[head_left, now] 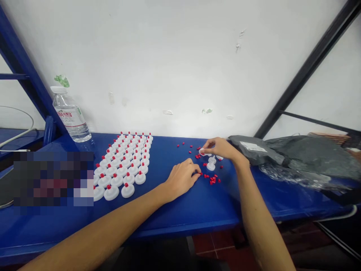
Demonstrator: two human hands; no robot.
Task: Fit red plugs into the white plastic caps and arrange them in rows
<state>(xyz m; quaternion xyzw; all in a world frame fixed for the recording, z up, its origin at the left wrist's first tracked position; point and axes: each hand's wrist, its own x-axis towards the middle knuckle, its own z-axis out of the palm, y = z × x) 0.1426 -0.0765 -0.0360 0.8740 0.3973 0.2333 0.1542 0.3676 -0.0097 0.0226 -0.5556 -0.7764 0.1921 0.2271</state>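
Observation:
My left hand [183,176] rests on the blue table with thumb and forefinger pinched on a small red cap [201,173]. Farther back, my right hand [219,148] grips a white plastic nozzle lid [204,153], partly hidden by the fingers. Between and around the hands lie loose red caps [213,180], scattered singly and in a small cluster. A few bare white lids [211,165] sit just below my right hand. Left of my left hand stand rows of white lids [128,190], each with a red cap on its tip.
The blue table [169,222] runs along a white wall. A water bottle [72,116] stands at the back left, near a blurred-out patch. Grey plastic bags [310,154] and clear wrap lie at the right. Slanted metal posts rise on both sides.

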